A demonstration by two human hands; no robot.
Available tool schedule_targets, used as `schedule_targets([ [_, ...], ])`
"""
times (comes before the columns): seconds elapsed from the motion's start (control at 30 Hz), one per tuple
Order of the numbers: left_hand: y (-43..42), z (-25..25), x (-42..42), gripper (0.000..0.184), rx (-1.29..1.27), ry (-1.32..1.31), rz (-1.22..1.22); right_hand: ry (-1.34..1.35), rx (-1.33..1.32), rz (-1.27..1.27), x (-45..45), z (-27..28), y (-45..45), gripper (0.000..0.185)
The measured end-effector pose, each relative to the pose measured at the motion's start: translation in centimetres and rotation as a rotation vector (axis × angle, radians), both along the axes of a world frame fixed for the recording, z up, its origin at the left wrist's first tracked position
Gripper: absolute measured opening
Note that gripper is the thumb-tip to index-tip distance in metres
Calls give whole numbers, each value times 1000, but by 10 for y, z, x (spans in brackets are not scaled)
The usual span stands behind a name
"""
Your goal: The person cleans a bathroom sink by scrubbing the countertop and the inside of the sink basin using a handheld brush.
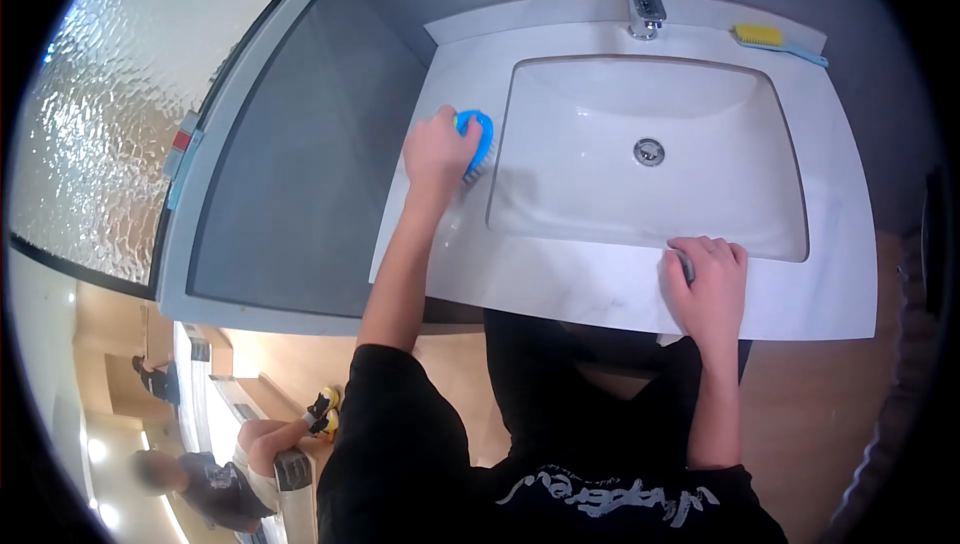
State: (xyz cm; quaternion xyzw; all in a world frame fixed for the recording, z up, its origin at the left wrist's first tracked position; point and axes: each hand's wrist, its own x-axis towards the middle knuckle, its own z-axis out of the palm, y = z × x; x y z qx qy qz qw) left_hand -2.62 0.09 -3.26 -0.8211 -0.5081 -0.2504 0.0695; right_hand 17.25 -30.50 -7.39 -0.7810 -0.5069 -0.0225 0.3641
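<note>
My left hand (pixel 436 156) is closed around a blue scrub brush (pixel 480 144). Its pale bristles face down at the white countertop (pixel 590 282), left of the sink. My right hand (pixel 712 282) rests at the front rim of the white sink basin (pixel 590 174), with its fingers curled. Between its thumb and fingers shows a small grey thing (pixel 686 266), mostly hidden, whose kind I cannot make out.
A chrome faucet (pixel 642 4) stands behind the basin, above the round drain (pixel 649 152). A yellow-bristled brush with a light blue handle (pixel 780 44) lies at the back right. A grey-framed panel (pixel 300 164) borders the left side. A seated person (pixel 225 489) is at lower left.
</note>
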Motion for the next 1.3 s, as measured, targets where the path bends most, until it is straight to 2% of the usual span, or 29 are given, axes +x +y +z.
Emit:
schedule_targets([
  [0.13, 33, 4, 35, 40, -96, 31, 64, 32, -32, -15, -1, 3, 1, 14],
  [0.47, 68, -4, 49, 37, -58, -4, 24, -3, -51, 1, 0, 0, 1, 15],
  [0.57, 59, -4, 42, 37, -27, 35, -28, -20, -35, 20, 0, 0, -1, 16],
  [0.67, 34, 5, 28, 34, -147, 84, -13, -42, -21, 35, 1, -1, -4, 18],
  [0.9, -68, -5, -30, 29, 52, 55, -147, -30, -41, 39, 1, 0, -4, 19],
  [0.97, -107, 13, -41, 28, -119, 80, -102, -22, -56, 33, 0, 3, -3, 18],
  [1.03, -124, 14, -51, 28, -149, 48, -80, -24, -66, 26, 1, 4, -2, 17],
  [1.1, -122, 12, -55, 28, -180, 15, -57, -28, -78, 21, -1, 3, -1, 17],
  [1.3, -64, 4, -34, 28, -50, 0, -40, -5, -80, -2, 0, 4, 1, 15],
])
